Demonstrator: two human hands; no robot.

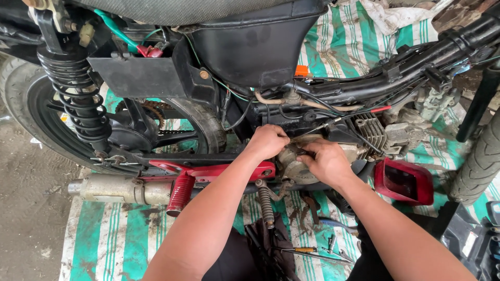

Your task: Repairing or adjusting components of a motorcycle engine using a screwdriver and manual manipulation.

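Note:
A stripped motorcycle stands side-on before me, its black frame [364,83] bare. Both my hands are at the grey engine side cover [291,167] low in the middle. My left hand [266,141] is curled closed against the upper left of the cover, beside a small dark part [301,151]. My right hand [327,162] grips something small and dark at the cover's top; what it is stays hidden by the fingers. Wires and hoses [312,104] run just above the hands.
Rear wheel [31,109], coil shock [78,99] and dull exhaust pipe [120,190] lie to the left. A red footpeg [179,193] and kick lever [265,200] sit below. A red cover [403,181] and front tyre [479,161] are right. Tools [312,252] lie on the green striped tarp [114,239].

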